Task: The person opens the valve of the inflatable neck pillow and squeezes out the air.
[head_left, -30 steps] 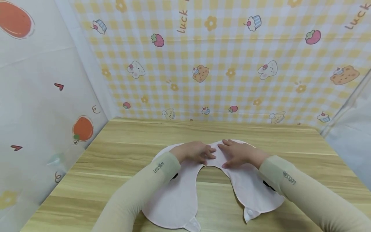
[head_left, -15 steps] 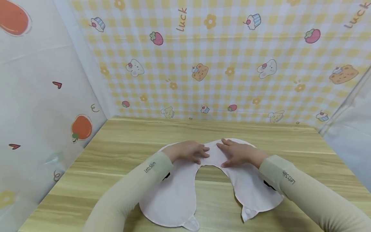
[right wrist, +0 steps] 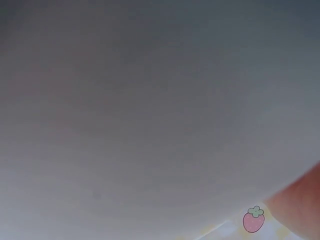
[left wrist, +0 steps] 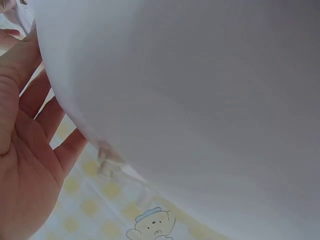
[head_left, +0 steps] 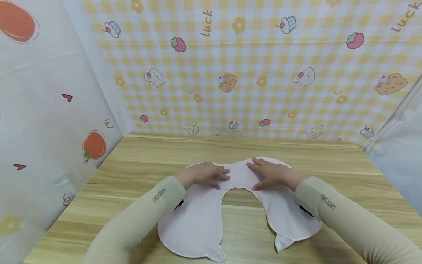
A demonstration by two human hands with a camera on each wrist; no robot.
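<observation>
A pale pink, U-shaped cloth piece like a baby bib or neck-pillow cover [head_left: 197,223] lies flat on the table, its curve toward the back. Each of its two ends carries a small tab; a round snap shows on the right tab [head_left: 282,241]. My left hand [head_left: 206,174] rests on the left part of the curve, fingers spread and pointing right. On the right part of the curve my right hand [head_left: 271,174] lies with fingers extended to the left. In the left wrist view the cloth fills most of the picture, with the fingers [left wrist: 37,95] along its edge.
The wood-grain table [head_left: 132,161] ends at the back against a yellow checked cloth backdrop [head_left: 204,73] with cartoon prints. A white printed sheet [head_left: 43,121] hangs on the left side, another pale sheet [head_left: 405,146] on the right.
My left hand has slid left along the cloth, away from the right hand, widening the gap between them. The right hand has stayed in place. The cloth has shifted very slightly left.
</observation>
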